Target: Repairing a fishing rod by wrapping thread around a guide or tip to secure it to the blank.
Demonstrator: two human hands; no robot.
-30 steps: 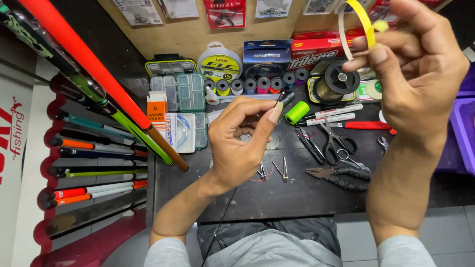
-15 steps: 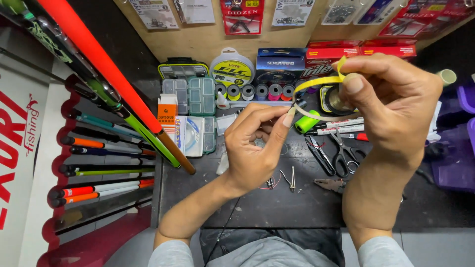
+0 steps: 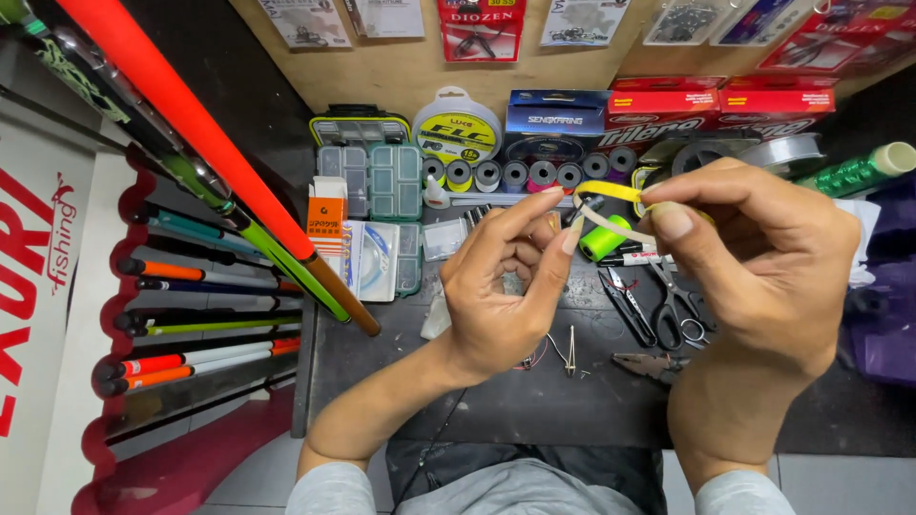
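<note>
two bare hands work close under the head camera, above a dark bench top [image 3: 534, 401]. nearest, grey sleeves lead up into both forearms. the left hand [image 3: 501, 286] is raised with its palm turned towards the camera, thumb and forefinger stretched up and narrowed to a pinch near the loose end of a yellow strip [image 3: 615, 194]; whether the fingertips actually touch the strip, or grip something too thin to see, i cannot tell. the right hand [image 3: 754, 257] curls around from the right, its thumb and forefinger closed on the other end of that strip, which bends in a small loop between the two hands, above the bench. just beyond the left wrist lie a few small metal bits [image 3: 563, 353] on the bench. under the right hand sit pliers [image 3: 649, 364], black-handled scissors [image 3: 673, 305] and small snips [image 3: 625, 303], side by side. a lime-green spool [image 3: 603, 238] and a marker pen [image 3: 634, 258] lie just behind the strip. to the left, a clear compartment box [image 3: 382, 186] and an orange packet [image 3: 326, 217] lie beside a slanting orange and green rod [image 3: 219, 162], with more rods [image 3: 191, 324] racked at the far left. further back, a row of thread spools [image 3: 515, 175], a round line spool [image 3: 456, 129] and red and blue boxes [image 3: 668, 107] stand against a board hung with packets [image 3: 482, 24].
</note>
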